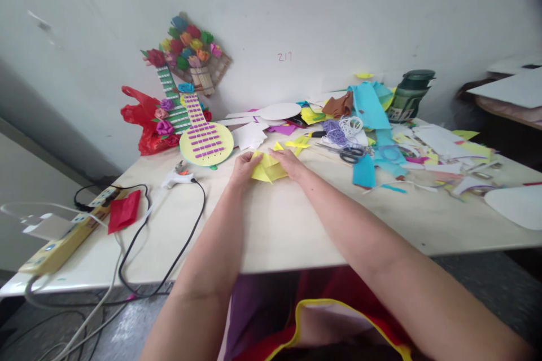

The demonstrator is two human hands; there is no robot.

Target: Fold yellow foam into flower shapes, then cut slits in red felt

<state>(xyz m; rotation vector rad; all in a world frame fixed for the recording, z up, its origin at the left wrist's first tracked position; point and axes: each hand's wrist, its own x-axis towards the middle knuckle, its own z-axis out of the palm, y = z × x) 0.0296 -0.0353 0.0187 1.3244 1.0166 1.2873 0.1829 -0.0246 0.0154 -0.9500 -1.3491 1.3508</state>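
Both hands hold a folded, creased piece of yellow paper (268, 169) above the middle of the white table (279, 225). My left hand (244, 166) is closed on its left edge. On the upper right side, the fingers of my right hand (288, 161) are pressed together on the same paper. Just behind the right hand lie yellow strips (301, 142). A round yellow guitar-shaped craft (206, 144) with purple strips leans to the left of the hands, and a white glue gun (176, 176) lies in front of it.
Scissors (351, 155), purple yarn (335, 132), blue paper (364, 171) and scraps cover the right side. A green bottle (410, 96) stands at the back right. On the left are a power strip (63, 242), cables and a red packet (124, 211).
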